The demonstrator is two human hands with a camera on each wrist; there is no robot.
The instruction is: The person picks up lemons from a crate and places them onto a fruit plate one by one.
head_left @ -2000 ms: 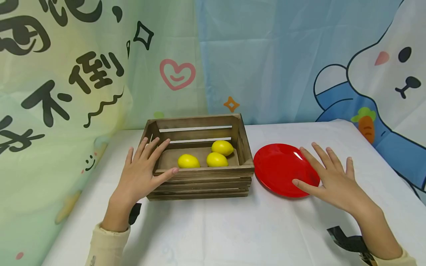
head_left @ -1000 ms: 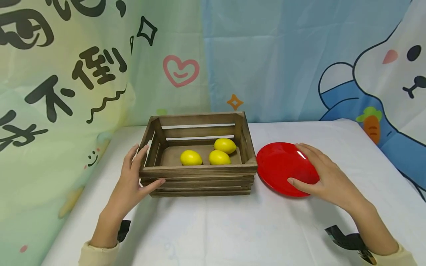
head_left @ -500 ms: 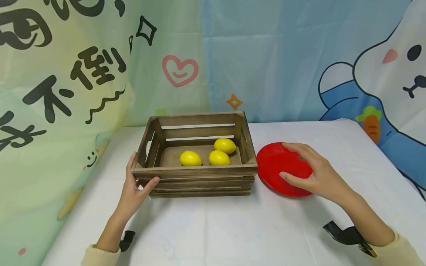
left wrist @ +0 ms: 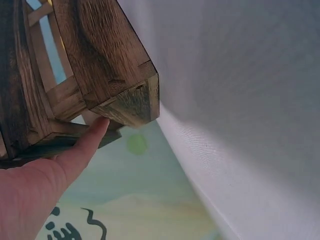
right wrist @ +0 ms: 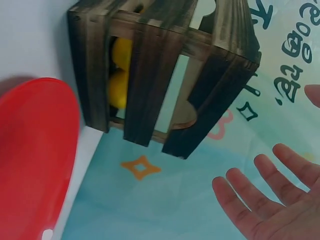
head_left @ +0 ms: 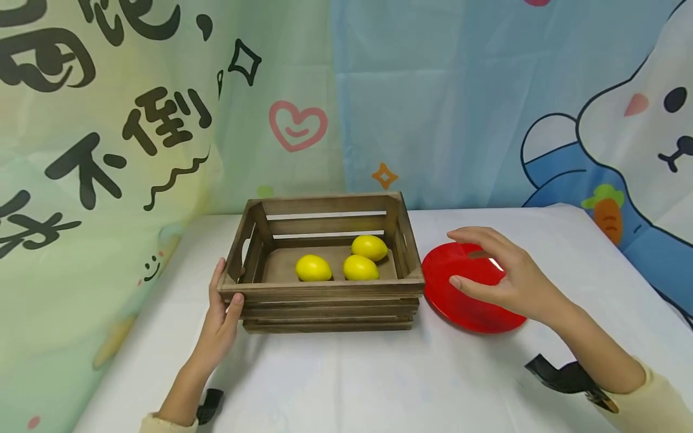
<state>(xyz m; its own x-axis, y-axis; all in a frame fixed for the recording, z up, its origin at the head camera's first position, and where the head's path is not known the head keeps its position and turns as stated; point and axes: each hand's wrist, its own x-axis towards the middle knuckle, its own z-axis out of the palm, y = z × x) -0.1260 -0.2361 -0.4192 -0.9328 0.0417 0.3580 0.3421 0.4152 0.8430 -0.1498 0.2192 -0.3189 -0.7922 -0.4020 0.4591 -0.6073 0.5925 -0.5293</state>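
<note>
A slatted wooden crate (head_left: 325,310) stands on the table with three yellow lemons (head_left: 314,268) inside, two of them close together at its right. My left hand (head_left: 218,328) grips the crate's front left corner, thumb on the front slats and fingers at the left side. In the left wrist view a finger (left wrist: 82,150) of that hand touches the wood. To the right of the crate lies a red plate (head_left: 476,313). Above this plate hovers my right hand (head_left: 511,279), thumb and fingers spread apart with nothing between them. In the right wrist view its fingers (right wrist: 267,177) are apart from the crate.
A white cloth (head_left: 346,379) covers the table. Behind it hangs a printed curtain (head_left: 422,114) with a rabbit, a heart and lettering. Black straps (head_left: 563,373) are at both wrists.
My left hand has come down from over the crate's left part to grip its corner. My right hand has moved left over the plate, its fingers less spread. The lemons stay inside the crate.
</note>
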